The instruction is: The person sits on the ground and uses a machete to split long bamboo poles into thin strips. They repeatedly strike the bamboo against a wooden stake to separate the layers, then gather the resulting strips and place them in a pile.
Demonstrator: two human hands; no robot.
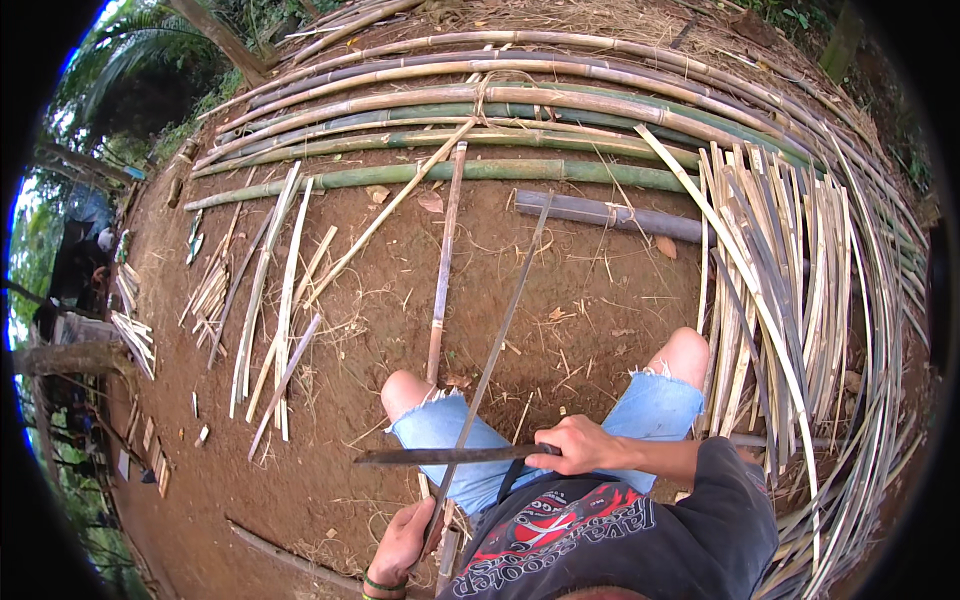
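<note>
My right hand point(572, 445) is closed round the handle of a machete point(405, 457). Its dark blade points left, lying roughly level across my lap. In my left hand point(403, 535), low and near my body, is the near end of a long, thin bamboo strip point(501, 345). The strip slants away up and to the right, its far end by a thick dark bamboo piece point(610, 215). Blade and strip cross just above my left hand; whether they touch I cannot tell.
A bamboo pole point(445, 265) lies on the dirt ahead of my left knee. Split strips point(775, 290) are heaped at my right, with more strips point(268, 290) at the left. Long bamboo poles point(420, 140) are stacked across the far side. A log point(70, 358) lies far left.
</note>
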